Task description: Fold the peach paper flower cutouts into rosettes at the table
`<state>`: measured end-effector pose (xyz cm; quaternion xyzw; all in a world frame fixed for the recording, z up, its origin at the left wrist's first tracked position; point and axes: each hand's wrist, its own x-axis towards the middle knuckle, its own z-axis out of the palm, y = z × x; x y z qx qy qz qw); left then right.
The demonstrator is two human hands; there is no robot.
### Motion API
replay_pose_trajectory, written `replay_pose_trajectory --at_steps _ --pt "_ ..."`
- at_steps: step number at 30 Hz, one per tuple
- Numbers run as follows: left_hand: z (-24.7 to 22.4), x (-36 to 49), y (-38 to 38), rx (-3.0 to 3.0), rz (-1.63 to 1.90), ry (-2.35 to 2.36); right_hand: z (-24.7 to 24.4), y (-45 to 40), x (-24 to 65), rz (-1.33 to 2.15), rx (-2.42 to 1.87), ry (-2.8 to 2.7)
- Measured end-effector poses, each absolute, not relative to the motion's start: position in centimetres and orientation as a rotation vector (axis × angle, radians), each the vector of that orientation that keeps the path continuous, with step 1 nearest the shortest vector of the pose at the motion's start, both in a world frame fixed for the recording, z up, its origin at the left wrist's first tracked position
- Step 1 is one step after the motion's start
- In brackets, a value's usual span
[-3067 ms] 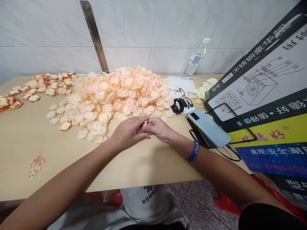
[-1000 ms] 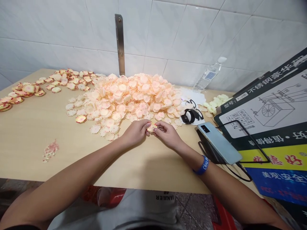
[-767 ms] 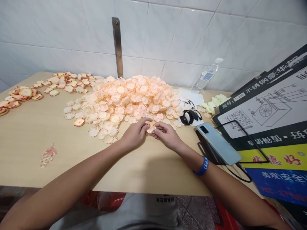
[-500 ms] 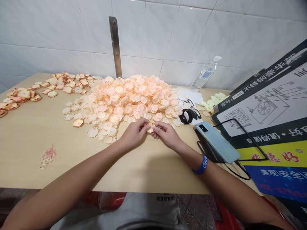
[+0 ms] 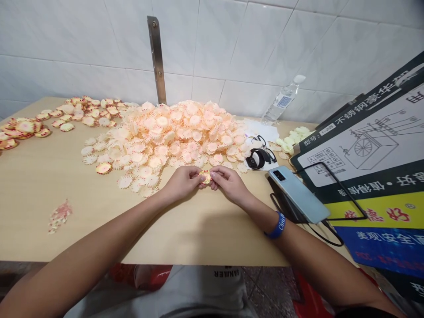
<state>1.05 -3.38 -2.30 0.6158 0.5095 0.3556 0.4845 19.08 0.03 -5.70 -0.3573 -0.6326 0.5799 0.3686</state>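
Observation:
A small scalloped disc (image 5: 206, 177), yellowish with red edge marks, is pinched between both hands above the table. My left hand (image 5: 186, 182) grips its left side with thumb and fingers. The right side is in the closed fingers of my right hand (image 5: 227, 182). Just behind the hands spreads a large heap of pale pink and cream discs (image 5: 185, 128). One yellow disc with a red rim (image 5: 104, 168) lies at the heap's left front edge.
Red-edged discs (image 5: 24, 127) lie at the far left, with pink scraps (image 5: 60, 216) nearer me. On the right are a phone (image 5: 300, 194) with a cable, a black watch (image 5: 255, 159), a bottle (image 5: 281, 101), pale green pieces (image 5: 296, 138) and a printed carton (image 5: 367, 150).
The held disc now shows more of its face between my fingers. The whole view has shifted slightly; both hands stay together at the front of the heap.

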Motion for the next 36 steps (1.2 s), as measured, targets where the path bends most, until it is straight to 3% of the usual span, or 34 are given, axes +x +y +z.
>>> replay_pose_trajectory --at_steps 16,21,25,29,36 --pt "-2.9 1.1 -3.7 1.787 0.919 1.209 -5.5 -0.2 18.8 1.451 -0.98 -1.636" --pt "-2.4 1.1 -3.7 1.917 1.093 1.459 -5.8 0.0 18.7 1.468 -1.007 -1.474" --pt "-2.4 1.2 -3.9 2.089 0.922 1.547 -5.9 0.0 18.5 1.489 -0.984 -1.421" --pt "-2.7 1.5 -3.7 2.112 0.866 1.52 -5.8 -0.4 18.5 1.457 -0.98 -1.542" --pt "-2.8 1.2 -3.2 1.936 1.071 1.429 -5.0 -0.7 18.5 1.328 -1.058 -1.592"
